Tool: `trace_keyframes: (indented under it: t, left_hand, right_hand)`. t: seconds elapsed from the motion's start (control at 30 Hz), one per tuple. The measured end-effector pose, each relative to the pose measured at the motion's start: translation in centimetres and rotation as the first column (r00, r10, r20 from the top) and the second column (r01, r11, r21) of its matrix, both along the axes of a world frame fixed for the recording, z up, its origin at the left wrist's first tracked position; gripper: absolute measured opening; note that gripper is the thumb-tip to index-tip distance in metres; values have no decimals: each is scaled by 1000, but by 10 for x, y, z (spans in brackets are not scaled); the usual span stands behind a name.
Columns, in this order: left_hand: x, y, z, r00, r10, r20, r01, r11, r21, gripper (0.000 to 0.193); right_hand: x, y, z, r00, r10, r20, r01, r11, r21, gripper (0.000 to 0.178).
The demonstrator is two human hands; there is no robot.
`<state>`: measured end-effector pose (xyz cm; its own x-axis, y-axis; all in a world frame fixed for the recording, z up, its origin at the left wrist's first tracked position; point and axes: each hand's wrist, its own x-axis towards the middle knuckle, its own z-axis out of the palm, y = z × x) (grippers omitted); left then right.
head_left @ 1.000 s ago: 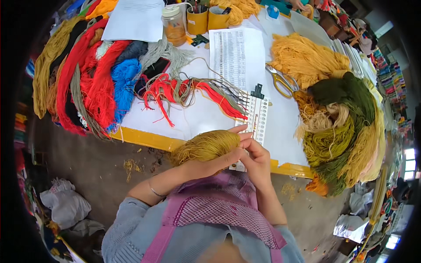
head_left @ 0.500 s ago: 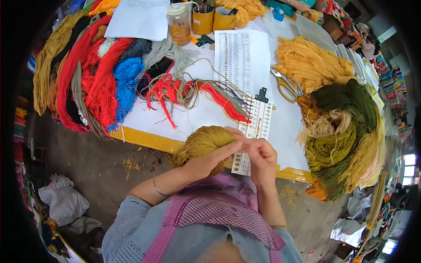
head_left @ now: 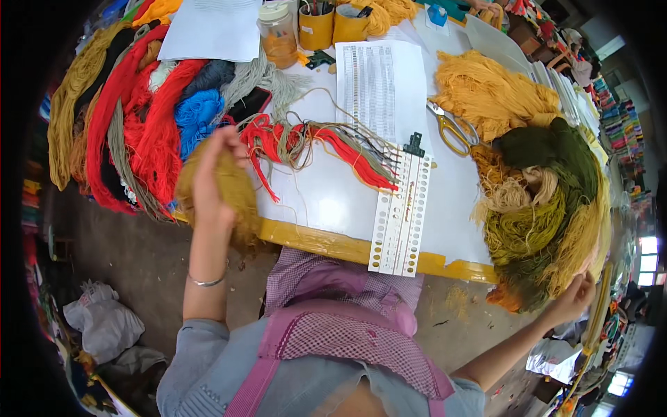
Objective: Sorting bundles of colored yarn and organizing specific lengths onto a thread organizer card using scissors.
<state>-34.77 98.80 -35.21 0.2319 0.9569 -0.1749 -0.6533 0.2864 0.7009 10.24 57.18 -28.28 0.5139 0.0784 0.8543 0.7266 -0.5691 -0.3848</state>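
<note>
The olive-gold skein lay against the left hand, showing on both sides of it, with the larger part to the right and the lower end hanging past the front edge of the table. That hand crossed over the skein, its fingers reaching up beyond the yarn and loosely bent; whether they gripped any strands, I could not tell. The blue yarn lay just above the skein. The right hand was well apart from it, fingers drawn together by the lower end of the pale yellow yarn; whether they pinched it, I could not tell. Between the hands lay a white perforated card, with red strands reaching its left edge.
</note>
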Motion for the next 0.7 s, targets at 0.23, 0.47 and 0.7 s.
trace_keyframes:
  t: [0.23, 0.47, 0.7]
  left_hand:
    - [88, -64, -14, 670, -702, -240, 705, 703, -90, 35]
    - [102, -72, -48, 616, -773, -153, 718, 631, -295, 38]
    - [117, -88, -52, 615, -783, -99, 712, 604, -358, 48]
  right_hand:
    - [-140, 161, -105, 524, 534, -663, -628, 768, 123, 3]
    - [-189, 217, -128, -26, 600, -800, -651, 597, 468, 9]
    - [-188, 225, -137, 279, 506, -816, -674, 709, 209, 8]
